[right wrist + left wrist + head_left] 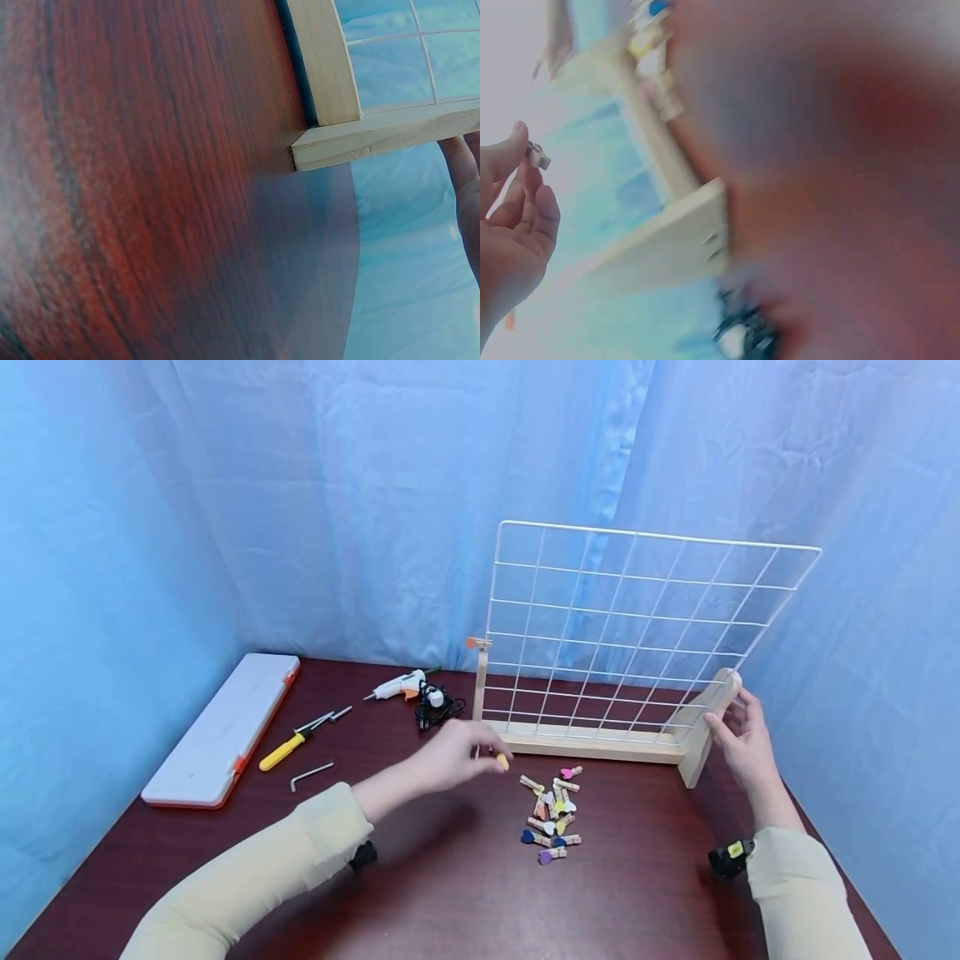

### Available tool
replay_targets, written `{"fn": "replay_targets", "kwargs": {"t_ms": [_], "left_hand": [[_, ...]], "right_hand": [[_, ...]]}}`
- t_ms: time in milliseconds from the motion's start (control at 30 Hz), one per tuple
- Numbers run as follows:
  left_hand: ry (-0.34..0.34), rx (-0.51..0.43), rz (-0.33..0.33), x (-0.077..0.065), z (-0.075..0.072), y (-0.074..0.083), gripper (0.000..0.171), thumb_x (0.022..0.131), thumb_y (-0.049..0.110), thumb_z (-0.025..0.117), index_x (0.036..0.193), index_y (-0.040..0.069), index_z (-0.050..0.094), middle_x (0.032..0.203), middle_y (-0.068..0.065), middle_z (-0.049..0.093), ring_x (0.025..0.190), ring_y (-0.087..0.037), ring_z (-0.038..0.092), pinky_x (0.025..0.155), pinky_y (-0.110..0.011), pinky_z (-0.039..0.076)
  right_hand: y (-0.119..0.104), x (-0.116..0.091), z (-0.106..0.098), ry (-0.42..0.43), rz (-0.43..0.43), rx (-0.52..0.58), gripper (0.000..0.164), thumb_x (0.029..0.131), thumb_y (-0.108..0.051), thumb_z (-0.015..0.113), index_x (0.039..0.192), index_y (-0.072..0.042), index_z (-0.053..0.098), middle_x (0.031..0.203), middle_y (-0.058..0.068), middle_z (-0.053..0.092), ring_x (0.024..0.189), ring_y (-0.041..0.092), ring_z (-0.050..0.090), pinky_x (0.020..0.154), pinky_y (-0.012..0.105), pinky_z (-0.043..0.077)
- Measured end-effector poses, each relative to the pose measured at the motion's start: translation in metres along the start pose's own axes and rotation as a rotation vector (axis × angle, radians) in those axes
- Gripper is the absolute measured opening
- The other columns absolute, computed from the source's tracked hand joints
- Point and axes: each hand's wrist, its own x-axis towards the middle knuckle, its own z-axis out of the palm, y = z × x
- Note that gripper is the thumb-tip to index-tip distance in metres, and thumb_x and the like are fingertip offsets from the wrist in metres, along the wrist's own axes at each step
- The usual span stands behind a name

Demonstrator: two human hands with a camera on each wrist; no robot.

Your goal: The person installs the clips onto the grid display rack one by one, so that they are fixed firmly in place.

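Observation:
My left hand [457,755] pinches a small wooden clothespin [538,157] between thumb and fingertip; its yellow end [502,762] shows in the head view. It is in front of the left end of a wooden stand [592,746] that bears a white wire grid [613,610]. My right hand [742,745] grips the stand's right side piece [705,727], thumb on the near face and fingers round the back edge. An orange-tipped clothespin [480,643] is clipped at the left side piece. A pile of clothespins [551,810] with coloured hearts lies between the hands.
To the left lie a white case [221,731] with an orange edge, a yellow-handled screwdriver [281,752], a hex key [311,772] and a white glue gun [397,685] beside a black cord [442,708]. Blue curtains [390,510] surround the dark red table [450,877].

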Motion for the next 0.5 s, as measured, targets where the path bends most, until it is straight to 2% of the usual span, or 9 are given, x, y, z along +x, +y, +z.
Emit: {"fn": "replay_targets", "kwargs": {"t_ms": [133, 267, 367, 500], "left_hand": [[0.168, -0.048, -0.087, 0.011, -0.037, 0.002, 0.013, 0.077, 0.022, 0.070, 0.089, 0.017, 0.069, 0.084, 0.010, 0.065, 0.076, -0.004, 0.058, 0.067, -0.021, 0.050], [0.317, -0.189, -0.200, 0.021, -0.071, 0.000, 0.012, 0.076, 0.023, 0.071, 0.086, 0.017, 0.068, 0.078, 0.007, 0.066, 0.066, -0.007, 0.059, 0.058, -0.022, 0.051], [0.434, -0.313, -0.275, 0.029, -0.090, -0.003, 0.017, 0.074, 0.027, 0.072, 0.087, 0.016, 0.069, 0.078, 0.003, 0.067, 0.066, -0.010, 0.060, 0.058, -0.023, 0.051], [0.585, -0.448, -0.347, 0.036, -0.107, 0.000, 0.023, 0.073, 0.025, 0.073, 0.090, 0.009, 0.069, 0.080, -0.001, 0.068, 0.071, -0.013, 0.062, 0.067, -0.030, 0.053]], "right_hand": [[-0.002, -0.001, 0.000, -0.002, 0.001, -0.005, 0.062, 0.087, -0.002, 0.054, 0.138, -0.022, 0.026, 0.124, 0.001, 0.045, 0.100, 0.004, 0.049, 0.065, 0.010, 0.048], [-0.004, -0.002, 0.001, 0.001, -0.011, 0.000, 0.060, 0.087, -0.003, 0.054, 0.138, -0.021, 0.027, 0.123, 0.000, 0.046, 0.099, 0.004, 0.050, 0.065, 0.010, 0.048], [-0.005, -0.002, 0.002, 0.001, -0.024, 0.016, 0.060, 0.087, -0.003, 0.054, 0.137, -0.020, 0.028, 0.122, -0.002, 0.047, 0.099, 0.004, 0.050, 0.066, 0.009, 0.048], [-0.005, -0.002, 0.003, -0.002, -0.037, 0.052, 0.059, 0.087, -0.001, 0.054, 0.137, -0.019, 0.028, 0.121, -0.002, 0.047, 0.100, 0.004, 0.050, 0.069, 0.008, 0.048]]}}
